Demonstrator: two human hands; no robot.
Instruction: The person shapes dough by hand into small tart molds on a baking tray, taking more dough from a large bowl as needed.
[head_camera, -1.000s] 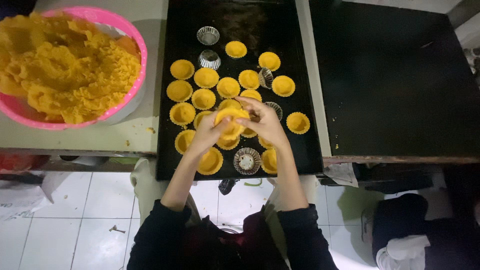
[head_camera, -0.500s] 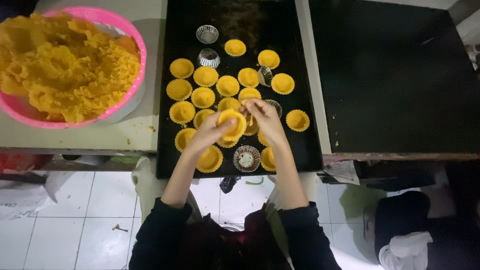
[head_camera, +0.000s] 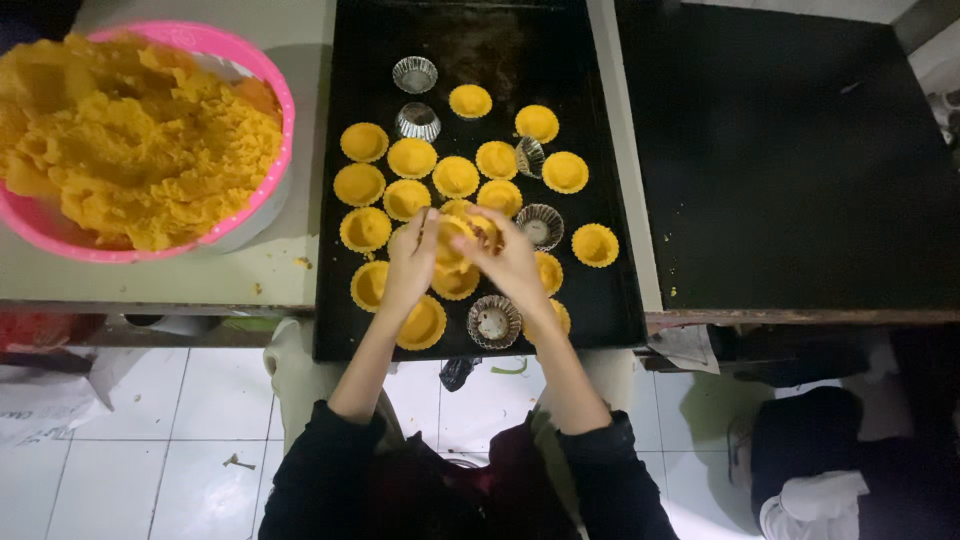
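Observation:
My left hand (head_camera: 412, 262) and my right hand (head_camera: 508, 262) meet over the near part of a black baking tray (head_camera: 620, 310). Between their fingers they hold one small fluted mould lined with yellow dough (head_camera: 455, 240), fingers pressing into it. Around the hands lie several dough-lined moulds (head_camera: 411, 158) in loose rows. An unfilled metal mould (head_camera: 494, 322) sits just below my right hand, another (head_camera: 540, 226) to its right, and more (head_camera: 415, 74) at the tray's far end.
A pink bowl (head_camera: 262, 75) heaped with crumbly yellow dough (head_camera: 130, 150) stands on the pale counter at left. A dark tabletop (head_camera: 800, 160) lies to the right. White floor tiles and a dark bundle (head_camera: 820, 470) are below.
Both hands stay over the same spot with the mould; the fingers have shifted slightly around it, turning and pressing the dough.

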